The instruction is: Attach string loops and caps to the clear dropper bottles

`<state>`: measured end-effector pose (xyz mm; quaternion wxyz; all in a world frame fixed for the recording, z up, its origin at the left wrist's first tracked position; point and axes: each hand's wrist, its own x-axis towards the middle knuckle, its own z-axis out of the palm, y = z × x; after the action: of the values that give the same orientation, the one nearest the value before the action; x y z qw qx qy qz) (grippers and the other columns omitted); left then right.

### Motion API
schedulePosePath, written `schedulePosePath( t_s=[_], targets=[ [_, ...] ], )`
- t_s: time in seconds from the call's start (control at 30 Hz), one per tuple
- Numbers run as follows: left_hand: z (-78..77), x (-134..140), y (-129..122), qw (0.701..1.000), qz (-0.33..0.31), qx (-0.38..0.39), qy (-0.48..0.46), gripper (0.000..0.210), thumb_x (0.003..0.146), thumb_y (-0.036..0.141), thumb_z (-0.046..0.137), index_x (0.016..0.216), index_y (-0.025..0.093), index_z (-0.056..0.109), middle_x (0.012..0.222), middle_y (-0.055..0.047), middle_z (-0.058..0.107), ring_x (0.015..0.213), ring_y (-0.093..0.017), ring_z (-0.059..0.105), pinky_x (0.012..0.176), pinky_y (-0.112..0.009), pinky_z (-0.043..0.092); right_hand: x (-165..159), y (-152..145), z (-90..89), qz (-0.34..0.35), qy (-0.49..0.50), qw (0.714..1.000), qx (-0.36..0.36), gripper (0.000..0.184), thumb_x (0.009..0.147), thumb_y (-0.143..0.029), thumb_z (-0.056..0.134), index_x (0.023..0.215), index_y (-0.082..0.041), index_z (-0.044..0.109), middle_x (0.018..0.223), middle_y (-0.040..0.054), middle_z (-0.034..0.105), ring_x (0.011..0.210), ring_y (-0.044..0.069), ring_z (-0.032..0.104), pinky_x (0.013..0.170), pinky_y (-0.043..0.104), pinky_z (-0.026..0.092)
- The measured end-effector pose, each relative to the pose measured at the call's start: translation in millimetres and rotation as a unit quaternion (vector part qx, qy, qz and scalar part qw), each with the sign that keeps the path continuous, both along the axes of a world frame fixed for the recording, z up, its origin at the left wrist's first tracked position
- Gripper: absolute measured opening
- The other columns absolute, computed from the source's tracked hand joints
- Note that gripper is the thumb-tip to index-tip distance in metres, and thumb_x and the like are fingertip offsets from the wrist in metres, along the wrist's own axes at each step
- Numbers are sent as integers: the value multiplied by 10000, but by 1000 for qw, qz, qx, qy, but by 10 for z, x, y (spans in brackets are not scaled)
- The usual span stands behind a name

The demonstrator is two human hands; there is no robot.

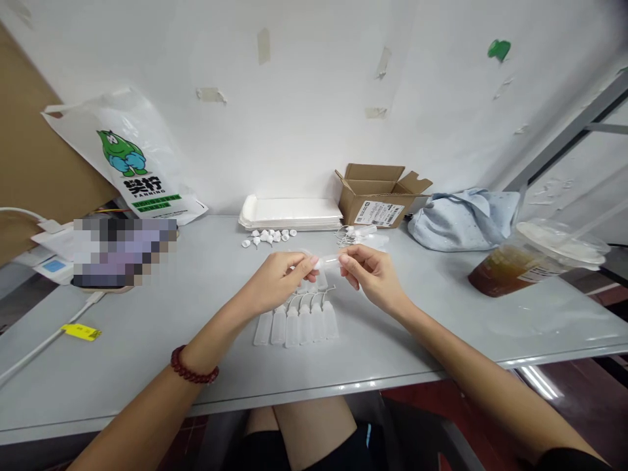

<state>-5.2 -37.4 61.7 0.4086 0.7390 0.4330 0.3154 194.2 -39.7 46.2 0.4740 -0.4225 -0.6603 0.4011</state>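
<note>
A small translucent plastic bottle is held level between my two hands above the grey table. My left hand is closed in a pinch at its left end, where a white cap or neck partly shows. My right hand pinches the right end between thumb and fingers. Below them lies a row of similar bottles with thin curved tips pointing away from me; more bottles behind are partly hidden by my hands. Several loose white caps are scattered beyond my left hand.
At the back are a stack of white envelopes, an open cardboard box and more bottles before it. On the right stand a light blue cloth bag and a drink cup. A blurred phone and white plastic bag are left.
</note>
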Motion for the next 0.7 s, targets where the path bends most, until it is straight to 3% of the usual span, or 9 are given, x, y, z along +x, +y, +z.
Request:
schedulePosePath(
  t_s=[0.17,0.33,0.53,0.7],
  targets=[
    [-39,51,-32,999,17,24,23,356,902,412,464,682,167,600,728,-22,665,671,-149,585,607,-265,421,3,-7,-22,-3,17,1000,-4,281,849,-424,574,776,-152,577,590,-38,515,400,52,412,399,217,324],
    [-87,87,-36,987,40,129,84,263,894,321,474,713,172,594,621,5,588,600,-140,524,597,-272,400,2,3,-29,-7,43,999,-22,273,828,-414,606,755,-155,560,548,-55,503,357,49,409,362,211,317],
    [-161,105,-32,962,46,254,91,158,892,277,473,838,167,573,836,-62,643,793,-194,586,702,-322,463,19,46,-15,17,94,993,-75,309,787,-431,655,685,-166,533,528,-54,521,333,45,387,311,197,307],
    [-196,106,33,947,48,297,111,171,908,290,471,863,171,587,913,-75,667,952,-230,571,820,-378,473,50,95,-23,5,96,993,-71,310,779,-421,666,662,-176,515,514,-58,519,339,48,381,310,196,306]
  ],
)
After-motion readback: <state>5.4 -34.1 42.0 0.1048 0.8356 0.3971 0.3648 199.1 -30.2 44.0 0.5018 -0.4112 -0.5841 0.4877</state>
